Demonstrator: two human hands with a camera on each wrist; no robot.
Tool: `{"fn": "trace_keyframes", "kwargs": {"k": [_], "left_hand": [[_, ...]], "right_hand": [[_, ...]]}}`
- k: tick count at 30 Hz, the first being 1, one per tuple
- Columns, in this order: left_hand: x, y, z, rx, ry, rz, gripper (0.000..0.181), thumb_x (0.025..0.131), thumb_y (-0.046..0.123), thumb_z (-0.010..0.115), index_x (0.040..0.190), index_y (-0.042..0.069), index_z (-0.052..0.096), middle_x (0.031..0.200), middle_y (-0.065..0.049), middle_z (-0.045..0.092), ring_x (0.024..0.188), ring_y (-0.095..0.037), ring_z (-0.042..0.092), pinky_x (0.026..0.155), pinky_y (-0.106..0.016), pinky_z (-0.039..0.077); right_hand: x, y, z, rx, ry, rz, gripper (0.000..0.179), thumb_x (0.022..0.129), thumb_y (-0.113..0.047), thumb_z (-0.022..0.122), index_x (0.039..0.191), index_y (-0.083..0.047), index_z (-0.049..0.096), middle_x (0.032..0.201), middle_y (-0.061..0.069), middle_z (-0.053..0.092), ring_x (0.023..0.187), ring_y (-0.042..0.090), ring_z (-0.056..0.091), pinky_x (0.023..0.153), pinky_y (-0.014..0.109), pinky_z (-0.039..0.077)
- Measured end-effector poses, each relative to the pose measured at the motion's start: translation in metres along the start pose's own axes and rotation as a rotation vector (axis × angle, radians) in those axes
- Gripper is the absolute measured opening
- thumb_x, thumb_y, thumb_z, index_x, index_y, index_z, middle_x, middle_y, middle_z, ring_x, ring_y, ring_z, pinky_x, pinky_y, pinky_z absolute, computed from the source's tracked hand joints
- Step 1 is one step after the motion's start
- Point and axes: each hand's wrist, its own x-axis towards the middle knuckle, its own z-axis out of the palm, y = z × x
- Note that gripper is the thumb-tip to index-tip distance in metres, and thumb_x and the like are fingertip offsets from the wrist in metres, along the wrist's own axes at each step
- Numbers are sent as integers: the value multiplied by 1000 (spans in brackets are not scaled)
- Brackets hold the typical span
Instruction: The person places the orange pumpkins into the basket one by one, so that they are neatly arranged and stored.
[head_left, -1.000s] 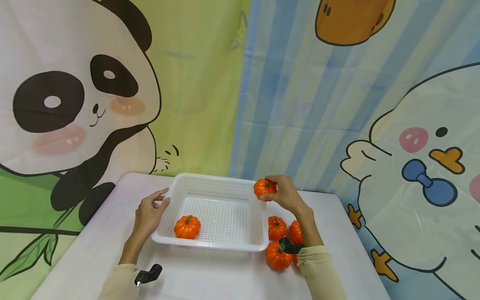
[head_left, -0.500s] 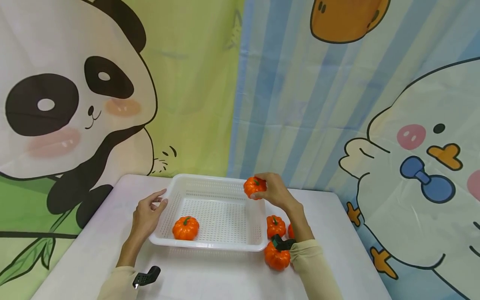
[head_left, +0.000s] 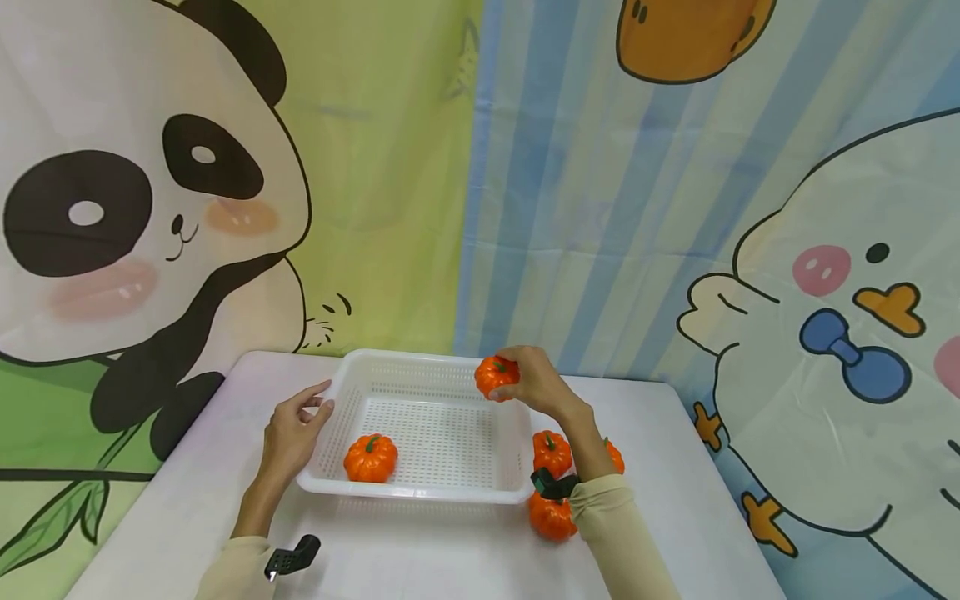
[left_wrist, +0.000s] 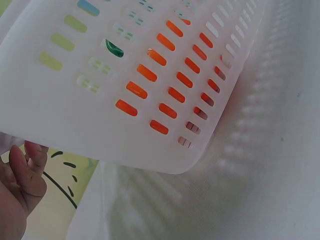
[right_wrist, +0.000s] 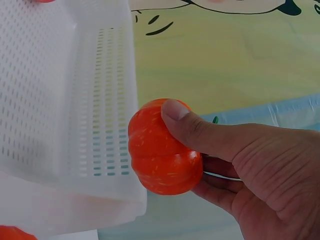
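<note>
Right grip (right_wrist: 262, 170) — orange pumpkin (right_wrist: 161, 155) between thumb (right_wrist: 192, 127) and fingers (right_wrist: 216, 195)

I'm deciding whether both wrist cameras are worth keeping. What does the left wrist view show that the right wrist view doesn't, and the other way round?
Only the left: the left hand close by the basket, and a green stem seen through a slot in the basket's wall.

Only the right: the right hand gripping the held pumpkin, plus part of another pumpkin outside the basket, at the lower left corner.

Both: the basket, the backdrop and the inside pumpkin, though the right catches just a sliver at its top edge.
</note>
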Motion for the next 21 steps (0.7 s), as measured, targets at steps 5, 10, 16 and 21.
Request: {"fn": "trace_keyframes", "kwargs": {"k": [5, 10, 16, 21], "left_hand": [[1, 1, 0, 3, 0, 0, 48, 110, 30, 66, 155, 15, 63, 130, -21, 74, 88, -19, 61, 68, -24, 48], [1, 1, -1, 0, 8, -1, 48, 110, 29, 66, 155, 14, 63, 130, -21, 74, 87, -18, 61, 66, -24, 48], [1, 0, -1, -5, 1, -4, 48, 110, 29, 66, 155, 15, 63, 131, -21, 74, 85, -17, 61, 66, -25, 48], [1, 1, 0, -2, -9, -16, 48, 110, 30, 66, 155, 15, 62, 132, -21, 73, 87, -19, 62, 66, -25, 48]], "right_hand": [[4, -2, 0, 1, -11, -9, 48, 82, -15, 97, 123, 0, 77, 110, 8, 79, 95, 20, 69, 90, 38, 61], [8, -10, 0, 15, -19, 4, 52, 82, -13, 97, 127, 1, 76, 112, 9, 79, 95, 21, 69, 91, 39, 61], [9, -11, 2, -2, -17, -6, 60, 82, -11, 97, 134, 6, 72, 123, 15, 79, 106, 28, 72, 100, 45, 61], [9, -9, 4, -20, -21, -10, 63, 82, -12, 97, 136, 7, 71, 126, 17, 78, 109, 29, 72, 100, 45, 62]]}}
